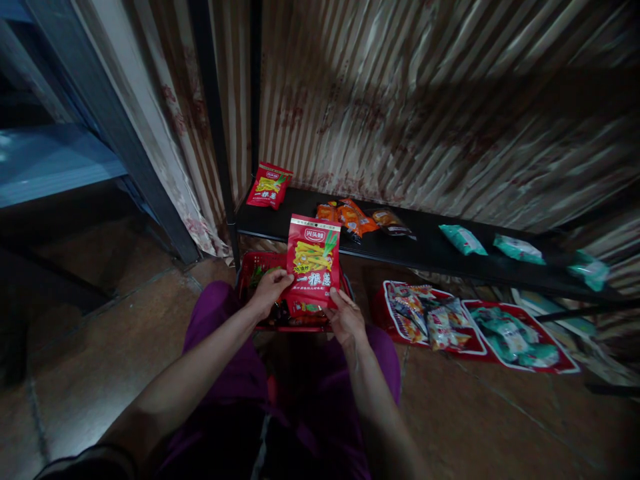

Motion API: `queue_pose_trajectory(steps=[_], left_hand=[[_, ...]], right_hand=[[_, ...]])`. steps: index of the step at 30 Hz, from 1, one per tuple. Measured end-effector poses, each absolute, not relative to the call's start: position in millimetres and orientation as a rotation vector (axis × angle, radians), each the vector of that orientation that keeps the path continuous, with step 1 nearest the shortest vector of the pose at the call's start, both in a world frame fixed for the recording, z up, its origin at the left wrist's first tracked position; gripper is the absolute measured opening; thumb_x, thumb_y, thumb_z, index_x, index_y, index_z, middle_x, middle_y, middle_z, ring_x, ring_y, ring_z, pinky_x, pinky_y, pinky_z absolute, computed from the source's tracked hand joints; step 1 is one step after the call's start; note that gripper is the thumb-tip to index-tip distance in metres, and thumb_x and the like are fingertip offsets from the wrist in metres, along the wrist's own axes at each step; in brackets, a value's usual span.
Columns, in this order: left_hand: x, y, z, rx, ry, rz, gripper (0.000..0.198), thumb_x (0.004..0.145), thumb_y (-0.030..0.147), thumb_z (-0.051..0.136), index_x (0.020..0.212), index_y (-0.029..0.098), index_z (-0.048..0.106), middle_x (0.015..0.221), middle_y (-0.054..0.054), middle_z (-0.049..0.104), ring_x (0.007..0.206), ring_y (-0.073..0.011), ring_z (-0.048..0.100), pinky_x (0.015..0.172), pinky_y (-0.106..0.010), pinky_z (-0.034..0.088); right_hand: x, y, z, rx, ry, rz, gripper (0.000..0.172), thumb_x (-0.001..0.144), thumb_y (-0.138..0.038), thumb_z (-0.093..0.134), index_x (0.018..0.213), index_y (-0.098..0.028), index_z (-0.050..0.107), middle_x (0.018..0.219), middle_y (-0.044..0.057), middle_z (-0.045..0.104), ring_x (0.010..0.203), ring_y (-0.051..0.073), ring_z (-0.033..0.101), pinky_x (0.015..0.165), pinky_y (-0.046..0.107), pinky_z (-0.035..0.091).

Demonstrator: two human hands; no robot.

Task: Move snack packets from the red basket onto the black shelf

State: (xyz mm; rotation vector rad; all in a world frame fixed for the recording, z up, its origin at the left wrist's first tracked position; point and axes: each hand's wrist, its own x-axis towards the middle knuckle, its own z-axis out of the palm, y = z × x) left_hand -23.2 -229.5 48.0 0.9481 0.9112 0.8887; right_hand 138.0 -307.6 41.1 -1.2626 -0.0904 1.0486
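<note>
Between my two hands a red snack bag [314, 257] is held upright, its printed front facing me. My left hand [269, 293] pinches its left edge. At the lower right corner, my right hand [346, 316] grips the same bag. Just below stands a red basket [290, 328] between my knees, with more snack packs inside, partly hidden by my hands and the bag. Similar red bags [270, 185] lean together at the left end of the black shelf [420, 247].
Orange packs [350, 217], a brown-and-clear pack [391, 222] and green packs [463, 240] lie along the shelf. On the floor to the right are two red baskets, one with mixed packs [425, 313], another with green packs [515, 335]. A dark shelf post [215, 113] rises at left.
</note>
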Motion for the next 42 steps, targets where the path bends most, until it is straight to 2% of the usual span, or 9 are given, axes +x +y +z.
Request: queue_pose_trajectory(steps=[5,10,18,22,26,31,36,42], left_hand=[[-28,-228,43,1.011,1.064,0.914,0.012,0.066,0.023,0.066,0.065,0.017,0.055,0.065,0.003,0.061,0.063,-0.0116,0.055,0.063,-0.023,0.041],[-30,-223,42,1.391,1.217,0.992,0.006,0.071,0.016,0.057,0.068,0.019,0.054,0.067,0.003,0.058,0.066,-0.0133,0.054,0.067,-0.025,0.041],[-27,-223,44,1.374,1.208,1.060,0.004,0.075,0.019,0.053,0.071,0.019,0.051,0.068,0.003,0.056,0.067,-0.0133,0.053,0.066,-0.024,0.040],[-26,-220,41,1.349,1.199,1.092,0.003,0.075,0.019,0.053,0.073,0.020,0.051,0.071,0.003,0.057,0.068,-0.0132,0.054,0.066,-0.024,0.040],[-24,-217,38,1.297,1.125,1.112,0.005,0.075,0.020,0.052,0.072,0.020,0.048,0.070,0.003,0.057,0.068,-0.0132,0.054,0.065,-0.024,0.041],[-21,-217,32,1.249,1.097,1.136,0.005,0.074,0.021,0.053,0.072,0.020,0.048,0.071,0.002,0.058,0.067,-0.0131,0.055,0.066,-0.025,0.042],[-21,-219,26,1.207,1.079,1.176,0.006,0.074,0.024,0.054,0.074,0.019,0.050,0.074,0.001,0.061,0.070,-0.0138,0.057,0.067,-0.025,0.044],[-21,-214,36,1.213,1.074,1.113,0.006,0.073,0.022,0.057,0.075,0.018,0.053,0.075,0.000,0.062,0.073,-0.0140,0.059,0.070,-0.026,0.046]], right_hand=[[135,-304,44,-1.286,-0.128,1.043,0.044,0.043,-0.030,0.089,0.079,-0.017,0.068,0.069,-0.002,0.072,0.053,0.010,0.064,0.043,0.017,0.053],[130,-300,44,-1.286,-0.125,1.009,0.044,0.040,-0.032,0.090,0.076,-0.016,0.068,0.067,-0.002,0.071,0.051,0.010,0.063,0.044,0.018,0.053],[128,-296,45,-1.219,-0.123,1.024,0.041,0.039,-0.031,0.090,0.071,-0.018,0.067,0.067,-0.003,0.070,0.054,0.011,0.063,0.045,0.019,0.053],[131,-301,46,-1.141,-0.221,1.123,0.039,0.040,-0.026,0.090,0.072,-0.020,0.069,0.072,-0.003,0.072,0.061,0.011,0.066,0.054,0.020,0.057],[134,-306,43,-1.090,-0.319,1.154,0.036,0.048,-0.022,0.087,0.080,-0.023,0.071,0.080,-0.003,0.073,0.068,0.010,0.066,0.065,0.021,0.058],[136,-307,34,-1.106,-0.291,1.129,0.035,0.051,-0.022,0.086,0.083,-0.023,0.072,0.081,-0.002,0.073,0.069,0.011,0.066,0.065,0.024,0.057],[131,-307,34,-1.096,-0.207,1.109,0.039,0.046,-0.021,0.087,0.082,-0.023,0.071,0.074,-0.003,0.073,0.064,0.010,0.065,0.063,0.023,0.057],[128,-311,36,-1.113,-0.211,1.067,0.034,0.049,-0.021,0.085,0.079,-0.022,0.071,0.076,-0.002,0.072,0.065,0.012,0.066,0.062,0.025,0.058]])
